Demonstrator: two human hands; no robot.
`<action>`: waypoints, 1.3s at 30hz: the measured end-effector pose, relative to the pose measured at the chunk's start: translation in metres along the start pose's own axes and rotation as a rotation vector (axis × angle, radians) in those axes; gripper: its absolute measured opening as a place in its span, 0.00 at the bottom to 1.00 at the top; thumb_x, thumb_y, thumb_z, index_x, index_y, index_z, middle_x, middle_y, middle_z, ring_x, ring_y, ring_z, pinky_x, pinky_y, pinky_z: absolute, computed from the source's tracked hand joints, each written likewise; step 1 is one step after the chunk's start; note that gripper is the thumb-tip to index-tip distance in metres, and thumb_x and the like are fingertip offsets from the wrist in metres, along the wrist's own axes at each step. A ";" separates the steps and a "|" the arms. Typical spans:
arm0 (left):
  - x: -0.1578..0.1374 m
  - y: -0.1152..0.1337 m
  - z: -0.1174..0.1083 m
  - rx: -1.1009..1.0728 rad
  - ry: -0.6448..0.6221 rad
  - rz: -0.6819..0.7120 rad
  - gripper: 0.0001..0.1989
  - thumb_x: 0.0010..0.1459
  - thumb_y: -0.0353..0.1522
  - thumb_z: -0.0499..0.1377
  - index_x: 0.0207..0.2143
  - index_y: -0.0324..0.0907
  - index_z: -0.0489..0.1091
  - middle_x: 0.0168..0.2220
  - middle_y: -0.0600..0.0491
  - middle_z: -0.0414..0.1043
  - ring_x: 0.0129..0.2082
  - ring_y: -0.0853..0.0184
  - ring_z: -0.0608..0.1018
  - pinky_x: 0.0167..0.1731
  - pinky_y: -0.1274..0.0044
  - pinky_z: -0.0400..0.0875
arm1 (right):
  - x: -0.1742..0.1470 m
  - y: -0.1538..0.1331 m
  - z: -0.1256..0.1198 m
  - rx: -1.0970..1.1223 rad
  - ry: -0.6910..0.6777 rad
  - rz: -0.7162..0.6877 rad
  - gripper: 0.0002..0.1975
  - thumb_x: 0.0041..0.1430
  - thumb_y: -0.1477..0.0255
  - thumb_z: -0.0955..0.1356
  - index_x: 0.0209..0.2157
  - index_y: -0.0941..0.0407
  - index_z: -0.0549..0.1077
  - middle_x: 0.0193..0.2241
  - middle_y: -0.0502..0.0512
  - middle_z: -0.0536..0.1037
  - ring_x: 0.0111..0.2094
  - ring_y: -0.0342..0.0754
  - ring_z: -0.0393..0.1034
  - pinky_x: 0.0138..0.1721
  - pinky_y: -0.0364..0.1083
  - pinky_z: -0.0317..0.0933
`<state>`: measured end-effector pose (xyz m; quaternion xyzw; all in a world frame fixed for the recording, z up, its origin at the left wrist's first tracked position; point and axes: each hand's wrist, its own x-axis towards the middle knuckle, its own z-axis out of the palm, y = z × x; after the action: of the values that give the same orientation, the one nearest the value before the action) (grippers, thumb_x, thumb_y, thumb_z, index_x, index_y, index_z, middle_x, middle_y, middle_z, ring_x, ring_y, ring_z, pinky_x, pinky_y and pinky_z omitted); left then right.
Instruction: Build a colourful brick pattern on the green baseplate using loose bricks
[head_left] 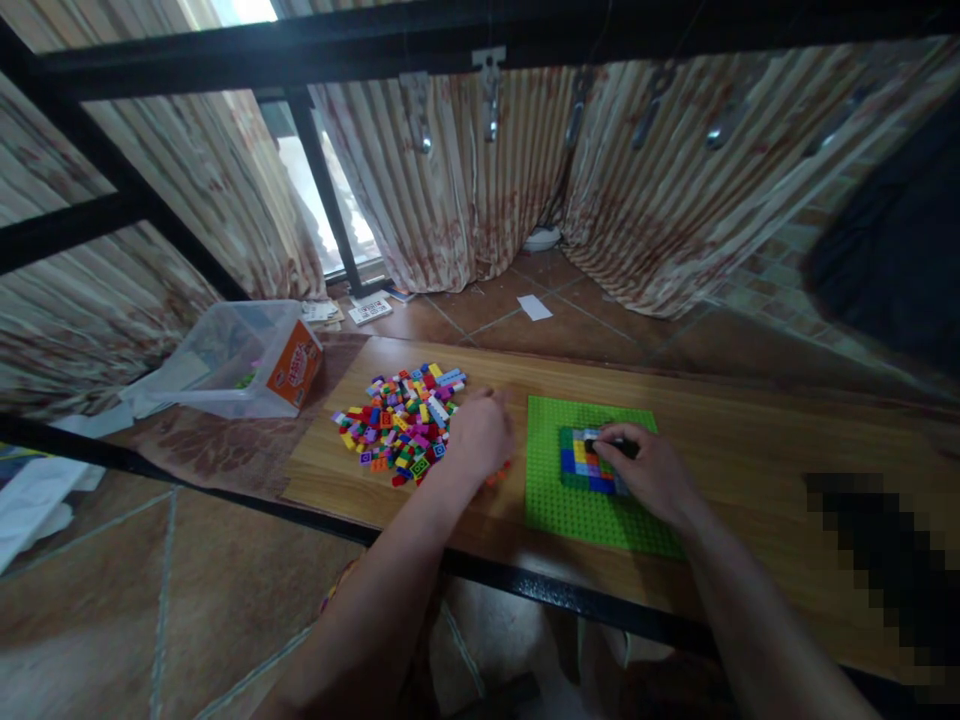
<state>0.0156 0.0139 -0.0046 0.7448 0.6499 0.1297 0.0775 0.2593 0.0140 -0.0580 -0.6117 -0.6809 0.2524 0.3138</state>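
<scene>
- Left hand [481, 432]: at right edge of loose brick pile [397, 425]; grip state cannot be told.
- Right hand [651, 470]: fingertips at multicolored brick assembly [579, 468]; whether clamped on a brick cannot be told.
- Assembly: on green baseplate [551, 520], right of pile.
- Clear bin [244, 402]: far left.

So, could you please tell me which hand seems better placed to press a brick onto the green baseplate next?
Probably the right hand: it is at the built bricks on the green baseplate. The left hand is beside the loose brick pile, off the baseplate.
</scene>
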 end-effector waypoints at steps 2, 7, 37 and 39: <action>0.004 -0.015 -0.005 0.059 0.029 -0.030 0.14 0.59 0.26 0.51 0.42 0.38 0.75 0.41 0.44 0.75 0.45 0.61 0.77 0.48 0.73 0.71 | 0.000 0.000 0.000 -0.008 -0.004 0.009 0.09 0.53 0.60 0.67 0.30 0.51 0.75 0.37 0.55 0.80 0.40 0.55 0.73 0.46 0.56 0.63; 0.011 -0.038 -0.001 0.165 -0.019 -0.027 0.14 0.58 0.30 0.54 0.41 0.38 0.77 0.44 0.42 0.76 0.47 0.58 0.76 0.53 0.69 0.67 | 0.000 -0.002 0.000 -0.026 -0.008 -0.001 0.09 0.54 0.61 0.67 0.30 0.51 0.75 0.37 0.55 0.80 0.40 0.55 0.72 0.46 0.56 0.62; 0.017 0.036 0.043 -0.705 -0.061 0.092 0.09 0.59 0.29 0.58 0.40 0.39 0.77 0.37 0.50 0.80 0.37 0.66 0.79 0.41 0.76 0.73 | -0.001 -0.018 -0.009 -0.040 0.008 0.039 0.08 0.57 0.68 0.67 0.35 0.55 0.77 0.36 0.56 0.80 0.38 0.51 0.73 0.43 0.51 0.64; 0.019 0.042 0.045 -0.641 -0.056 0.105 0.10 0.59 0.29 0.58 0.41 0.40 0.77 0.38 0.50 0.80 0.37 0.66 0.79 0.42 0.75 0.73 | -0.001 -0.016 -0.008 -0.036 0.008 0.032 0.08 0.57 0.69 0.67 0.35 0.55 0.77 0.37 0.57 0.80 0.39 0.51 0.73 0.43 0.51 0.64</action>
<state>0.0712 0.0287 -0.0341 0.7184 0.5343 0.3111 0.3189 0.2545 0.0109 -0.0404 -0.6292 -0.6741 0.2427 0.3013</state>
